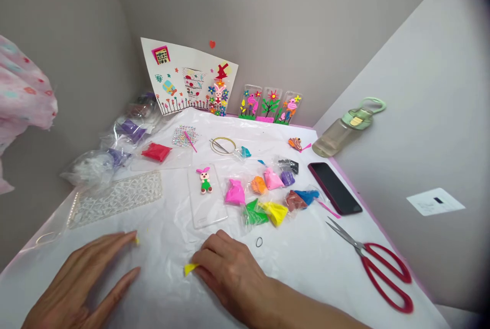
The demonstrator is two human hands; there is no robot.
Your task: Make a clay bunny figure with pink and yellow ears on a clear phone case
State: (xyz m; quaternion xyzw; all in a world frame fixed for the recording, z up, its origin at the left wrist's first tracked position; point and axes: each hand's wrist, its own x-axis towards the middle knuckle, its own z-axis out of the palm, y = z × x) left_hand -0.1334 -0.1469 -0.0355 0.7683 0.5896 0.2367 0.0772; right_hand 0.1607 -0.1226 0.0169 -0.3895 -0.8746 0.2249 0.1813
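Observation:
My right hand (pixel 225 265) pinches a small piece of yellow clay (pixel 190 268) just above the white table covering. At the lower left my left hand (pixel 86 278) has its thumb and fingers apart, with a tiny yellow bit (pixel 137 240) on a fingertip. Ahead of the right hand lies a clear phone case (pixel 199 214). A clay rabbit (pixel 205 182) with pink ears and a green body rests on it. To its right sit plastic-wrapped lumps of clay, among them yellow clay (pixel 276 212), green clay (pixel 255 212) and magenta clay (pixel 235 192).
Red-handled scissors (pixel 360 247) and a phone (pixel 335 188) lie on the right, near a water bottle (pixel 342 130). A silver ring (pixel 259 242) is close to my right hand. Bagged clay (pixel 130 130) and a textured clear sheet (pixel 117 198) occupy the left. Decorated cases (pixel 271 104) lean at the back.

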